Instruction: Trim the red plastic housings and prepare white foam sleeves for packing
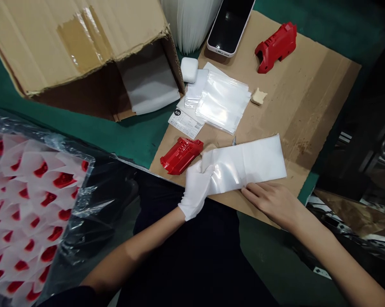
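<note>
A long white translucent sleeve (263, 158) lies slanted across the cardboard sheet near its front edge. My left hand (197, 185), in a white glove, is closed on the left end of the sleeve. The bare right hand (269, 200) touches the sleeve's lower edge near its middle, fingers bent together; whether they pinch it is hard to see. Just above my left hand sits a red plastic part (181, 155). A second red part (276, 47) rests at the upper right of the cardboard.
A stack of clear bags (224, 100) lies behind the sleeve, beside a printed label (186, 123), a white case (189, 69) and a phone (231, 25). An open carton (80, 47) stands upper left. Wrapped red parts (48, 198) fill a plastic-lined container at left.
</note>
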